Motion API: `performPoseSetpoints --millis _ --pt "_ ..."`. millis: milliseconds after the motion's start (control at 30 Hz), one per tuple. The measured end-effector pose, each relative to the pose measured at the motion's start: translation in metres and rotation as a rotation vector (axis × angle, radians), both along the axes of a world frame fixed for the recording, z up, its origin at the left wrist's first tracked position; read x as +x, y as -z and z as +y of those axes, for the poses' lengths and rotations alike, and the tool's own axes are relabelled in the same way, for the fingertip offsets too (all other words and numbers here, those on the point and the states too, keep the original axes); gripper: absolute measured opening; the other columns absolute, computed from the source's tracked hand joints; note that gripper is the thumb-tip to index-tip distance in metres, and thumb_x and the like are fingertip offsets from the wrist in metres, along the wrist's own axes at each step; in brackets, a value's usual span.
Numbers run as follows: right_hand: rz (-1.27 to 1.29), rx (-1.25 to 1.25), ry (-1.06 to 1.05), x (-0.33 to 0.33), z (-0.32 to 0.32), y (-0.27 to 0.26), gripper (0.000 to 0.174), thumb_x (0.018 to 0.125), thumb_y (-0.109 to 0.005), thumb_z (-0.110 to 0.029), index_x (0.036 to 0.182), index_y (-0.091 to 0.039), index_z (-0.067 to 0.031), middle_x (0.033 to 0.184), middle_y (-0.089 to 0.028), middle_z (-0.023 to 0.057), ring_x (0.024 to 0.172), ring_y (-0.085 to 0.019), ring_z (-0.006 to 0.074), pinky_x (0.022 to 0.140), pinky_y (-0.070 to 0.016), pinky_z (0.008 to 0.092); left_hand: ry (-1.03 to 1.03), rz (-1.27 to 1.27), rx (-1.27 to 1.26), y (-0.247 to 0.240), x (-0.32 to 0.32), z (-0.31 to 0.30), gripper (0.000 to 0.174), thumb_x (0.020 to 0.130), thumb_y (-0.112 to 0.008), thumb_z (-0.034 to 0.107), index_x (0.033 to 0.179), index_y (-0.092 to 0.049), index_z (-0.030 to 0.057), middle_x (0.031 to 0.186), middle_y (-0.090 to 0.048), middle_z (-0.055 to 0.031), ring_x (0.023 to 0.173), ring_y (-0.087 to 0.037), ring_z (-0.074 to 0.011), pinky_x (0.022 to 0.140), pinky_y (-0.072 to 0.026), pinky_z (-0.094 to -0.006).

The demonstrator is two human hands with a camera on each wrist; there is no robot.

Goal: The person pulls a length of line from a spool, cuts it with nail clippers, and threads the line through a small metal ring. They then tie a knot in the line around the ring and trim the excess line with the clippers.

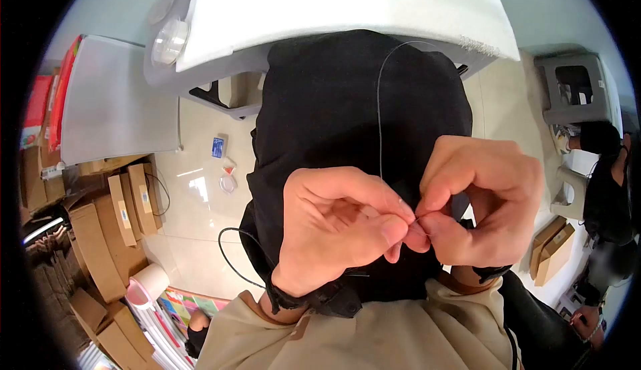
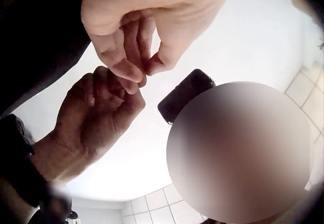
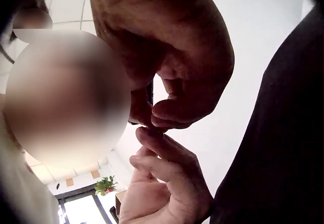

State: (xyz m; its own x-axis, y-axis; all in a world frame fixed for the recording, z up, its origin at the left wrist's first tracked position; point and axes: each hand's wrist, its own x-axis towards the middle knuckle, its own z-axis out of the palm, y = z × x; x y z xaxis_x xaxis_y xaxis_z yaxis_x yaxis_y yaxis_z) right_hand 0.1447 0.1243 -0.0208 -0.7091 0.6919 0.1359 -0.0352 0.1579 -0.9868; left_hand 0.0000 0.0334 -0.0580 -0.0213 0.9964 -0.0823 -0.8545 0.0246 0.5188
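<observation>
In the head view a thin pale cord [image 1: 379,113] curves over the black cloth on the lap and runs up to the fingertips. My left hand [image 1: 344,226] pinches it between thumb and forefinger. Right beside it, my right hand [image 1: 484,200] pinches the thin strand with thumb and forefinger, the fingertips of both hands almost touching. The left wrist view shows the left hand [image 2: 152,27] above the right hand [image 2: 96,118]. In the right wrist view the right hand [image 3: 172,57] meets the left hand [image 3: 169,183]; the strand there is barely visible.
A white-covered table [image 1: 347,3] stands ahead, with a clear plastic container [image 1: 170,41] at its left. Cardboard boxes [image 1: 100,236] are stacked at left; small packets [image 1: 218,147] lie on the floor. Grey stool [image 1: 577,90] and another person [image 1: 607,190] are at right.
</observation>
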Motion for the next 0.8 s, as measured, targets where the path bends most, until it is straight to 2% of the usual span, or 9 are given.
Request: performPoseSetpoints --millis 200,300,400,600,733,800 --pt "-0.021 -0.284 0.039 -0.005 -0.004 -0.008 0.008 0.053 -0.055 0.003 0.06 -0.053 0.0 0.057 -0.054 0.0095 0.05 -0.048 0.0129 0.045 -0.0336 0.0204 0.025 0.099 0.032 -0.002 -0.007 0.003 0.011 0.075 -0.059 -0.012 0.085 -0.062 -0.0098 0.082 -0.065 -0.0188 0.076 -0.064 -0.0203 0.065 -0.0516 -0.0259" --pt "-0.078 -0.459 0.061 -0.006 -0.005 -0.013 0.007 0.054 -0.055 0.002 0.061 -0.053 0.001 0.058 -0.054 0.0098 0.05 -0.046 0.0123 0.045 -0.0329 0.0204 -0.047 0.2 0.099 -0.004 -0.007 0.004 0.014 0.073 -0.058 -0.015 0.085 -0.061 -0.0112 0.083 -0.064 -0.0197 0.078 -0.064 -0.0223 0.07 -0.0515 -0.0286" --pt "-0.1 -0.503 0.058 -0.005 -0.005 -0.013 0.007 0.055 -0.055 0.002 0.062 -0.053 0.0021 0.059 -0.054 0.0103 0.05 -0.046 0.0121 0.045 -0.0326 0.0205 -0.082 0.298 0.157 -0.004 -0.01 0.005 0.015 0.071 -0.058 -0.017 0.085 -0.061 -0.0119 0.084 -0.063 -0.0205 0.08 -0.064 -0.0244 0.072 -0.0517 -0.0302" --pt "-0.062 -0.541 0.066 -0.008 -0.006 -0.014 0.007 0.059 -0.057 0.003 0.066 -0.053 0.0034 0.061 -0.054 0.0107 0.052 -0.046 0.012 0.046 -0.0328 0.0207 -0.154 0.229 0.042 -0.007 -0.006 0.0 0.012 0.074 -0.058 -0.014 0.085 -0.06 -0.0102 0.083 -0.064 -0.019 0.077 -0.064 -0.0213 0.068 -0.0518 -0.0283" --pt "-0.026 -0.6 0.087 -0.011 -0.006 -0.014 0.01 0.061 -0.058 0.002 0.07 -0.054 0.0045 0.063 -0.055 0.011 0.055 -0.047 0.0123 0.047 -0.0333 0.0203 -0.095 0.201 0.034 -0.003 -0.011 0.0 0.008 0.078 -0.059 -0.009 0.086 -0.06 -0.0086 0.08 -0.065 -0.0172 0.074 -0.064 -0.018 0.062 -0.0509 -0.0246" --pt "-0.002 -0.542 0.104 -0.013 -0.007 -0.013 0.011 0.061 -0.059 0.002 0.072 -0.055 0.0049 0.064 -0.055 0.0112 0.056 -0.048 0.0127 0.047 -0.0335 0.0204 -0.094 0.168 0.017 -0.006 -0.011 0.0 0.006 0.08 -0.059 -0.007 0.086 -0.06 -0.0082 0.079 -0.065 -0.0166 0.073 -0.064 -0.017 0.06 -0.0502 -0.0231"
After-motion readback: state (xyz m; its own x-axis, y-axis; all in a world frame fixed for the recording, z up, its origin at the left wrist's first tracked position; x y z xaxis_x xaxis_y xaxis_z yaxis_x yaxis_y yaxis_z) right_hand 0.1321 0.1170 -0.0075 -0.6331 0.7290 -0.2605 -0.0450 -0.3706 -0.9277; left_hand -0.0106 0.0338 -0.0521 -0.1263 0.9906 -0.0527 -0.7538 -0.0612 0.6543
